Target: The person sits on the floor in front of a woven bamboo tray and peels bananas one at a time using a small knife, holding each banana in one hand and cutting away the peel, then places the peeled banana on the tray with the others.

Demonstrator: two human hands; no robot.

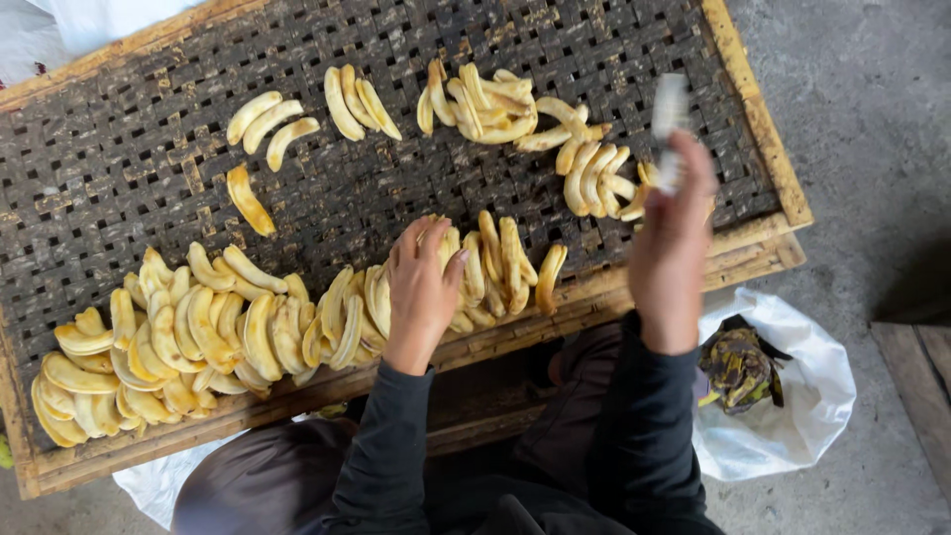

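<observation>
Dark woven slats, framed in pale wood: the drying tray [149,168] fills most of the view and lies on a grey concrete floor [862,119]. Along its near edge runs a dense overlapping row of peeled bananas [198,337], pale yellow, from the left corner to past the middle. The far side carries only scattered small groups [495,109], some neat threes, one heap toward the right, with much bare weave between them. Judgement: near row largely laid, middle and far bands mostly open, so roughly a third of the tray is covered. A white plastic bag [792,396] sits on the floor at my right, holding dark peels [738,369]. My left hand [421,292] rests palm down on the right end of the near row, fingers [411,248] slightly spread and pressing flat on the fruit, not closed round any one piece. My right hand [674,238] is raised over the right-hand heap, blurred, fingers wrapped round a small pale object [671,124]; its kind I cannot tell.
</observation>
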